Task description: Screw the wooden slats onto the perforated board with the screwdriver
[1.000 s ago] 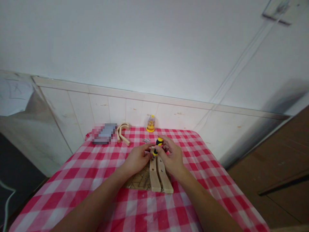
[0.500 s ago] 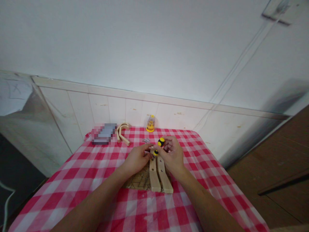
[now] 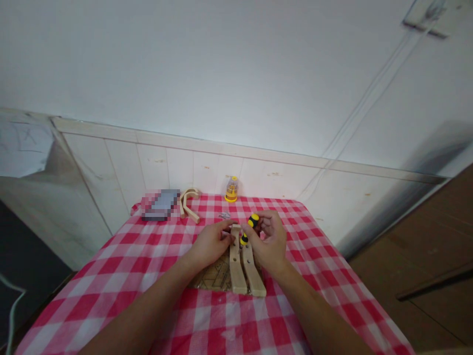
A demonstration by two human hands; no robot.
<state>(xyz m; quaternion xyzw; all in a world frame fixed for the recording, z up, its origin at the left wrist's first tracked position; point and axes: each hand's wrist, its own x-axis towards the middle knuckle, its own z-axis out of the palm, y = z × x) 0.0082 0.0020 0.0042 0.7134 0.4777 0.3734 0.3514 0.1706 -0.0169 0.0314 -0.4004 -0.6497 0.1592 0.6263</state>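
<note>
Two pale wooden pieces, bent and drilled with holes, lie side by side on a brown patterned sheet (image 3: 211, 277). My left hand (image 3: 212, 242) is closed at the upper left edge of the left wooden piece (image 3: 238, 276), thumb and fingers against it. Between the thumb and fingers of my right hand (image 3: 269, 241) is a yellow and black screwdriver (image 3: 253, 221). It tilts with its handle up and right, and its tip points down near the gap beside the right wooden piece (image 3: 254, 278). Whether the tip touches wood is unclear.
Curved wooden parts (image 3: 190, 207) and a grey, partly pixelated object (image 3: 162, 204) stand at the table's back left. Small metal pieces (image 3: 224, 215) lie beyond my hands. A clear yellow-based bit container (image 3: 231, 190) is by the wall. Red checked cloth (image 3: 148, 276) covers the table.
My right hand has shifted slightly right with the screwdriver, and its tip has moved off the left wooden piece's upper part. My left hand has stayed nearly in place.
</note>
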